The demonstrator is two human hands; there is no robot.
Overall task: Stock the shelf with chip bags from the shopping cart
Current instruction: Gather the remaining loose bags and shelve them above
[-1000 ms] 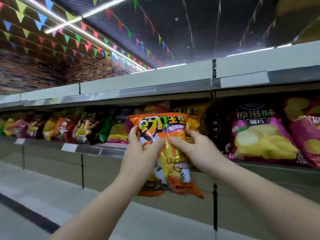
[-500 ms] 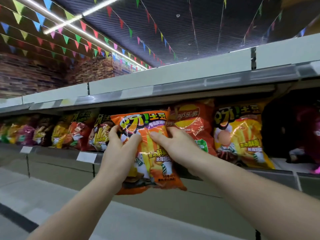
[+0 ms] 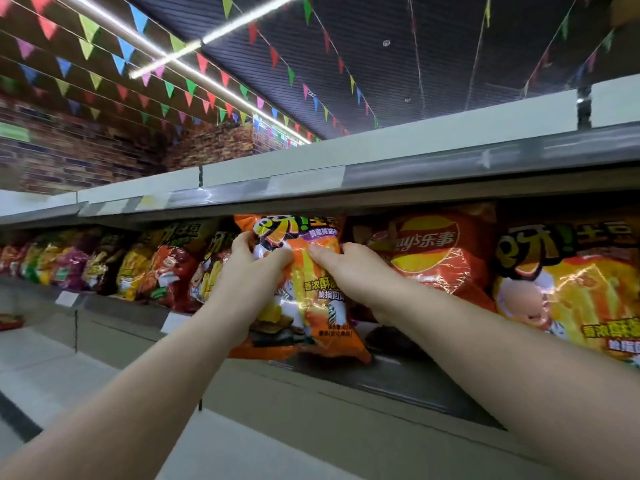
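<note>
Both hands [image 3: 249, 271] grip orange 呀!土豆 bag [image 3: 304, 292] beside Lay's乐事 bag [image 3: 429, 258].

Both arms outstretched, left hand [image 3: 249, 271] and right hand [image 3: 349, 268] pinching, thumbs nearly touching.

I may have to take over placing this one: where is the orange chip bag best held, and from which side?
Hold the orange chip bag by its upper half, coming from the aisle side with a hand on each edge, as the left hand and right hand grip it now. It stands upright, its top just under the upper shelf lip, and neighbouring bags crowd both sides, so the front is the likeliest open approach.
</note>
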